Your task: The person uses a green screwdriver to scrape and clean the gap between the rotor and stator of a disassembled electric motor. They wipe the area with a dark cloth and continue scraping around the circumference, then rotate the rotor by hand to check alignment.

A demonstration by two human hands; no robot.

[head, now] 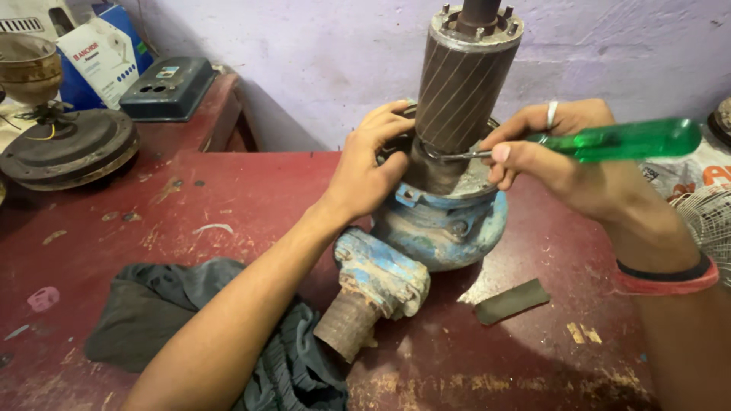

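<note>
Head cam: left hand point(365, 171) is curled around the base of the upright rotor point(462, 84), which sits in a blue pump housing point(442, 228) on the red table point(228, 198). Right hand point(548, 156) grips a green-handled screwdriver point(624, 139), tip touching the rotor's base.

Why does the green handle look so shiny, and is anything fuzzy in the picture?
In the head view, light passes through the clear green screwdriver handle and glints along it; the pump body and both hands look sharp; the far left corner is slightly soft and bent by the wide lens; a shadow lies under the left hand.
</note>
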